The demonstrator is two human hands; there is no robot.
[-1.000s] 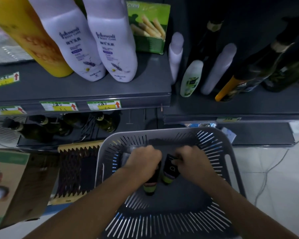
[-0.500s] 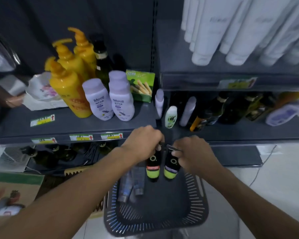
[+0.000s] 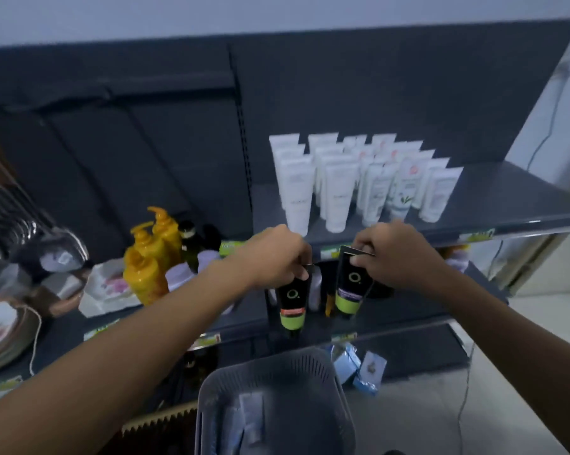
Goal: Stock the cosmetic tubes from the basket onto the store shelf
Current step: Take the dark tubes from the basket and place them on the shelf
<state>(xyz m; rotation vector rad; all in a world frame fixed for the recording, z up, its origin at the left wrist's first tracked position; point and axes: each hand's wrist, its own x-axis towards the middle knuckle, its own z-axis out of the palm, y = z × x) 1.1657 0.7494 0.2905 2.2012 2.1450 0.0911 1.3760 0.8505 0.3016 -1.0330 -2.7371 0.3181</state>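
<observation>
My left hand (image 3: pixel 278 254) pinches the crimped top of a black tube with a green cap and an orange band (image 3: pixel 291 302), which hangs cap down. My right hand (image 3: pixel 392 254) grips a second black tube with a green cap and a purple band (image 3: pixel 350 287) the same way. Both tubes hang just below the front edge of the upper shelf (image 3: pixel 507 205), where several white tubes (image 3: pixel 339 188) stand in rows. The grey slotted basket (image 3: pixel 277 366) sits below with a few pale tubes (image 3: pixel 252 418) lying inside.
Yellow pump bottles (image 3: pixel 152 257) and dark bottles stand on the middle shelf at the left, beside plates (image 3: pixel 1 330) and a white dish. Blue packets (image 3: pixel 359 366) lie on the bottom shelf. A cable runs down the right wall.
Both hands have lifted the two black tubes out of the basket and up to the level of the upper shelf's edge. My view has tilted upward, showing the white tubes.
</observation>
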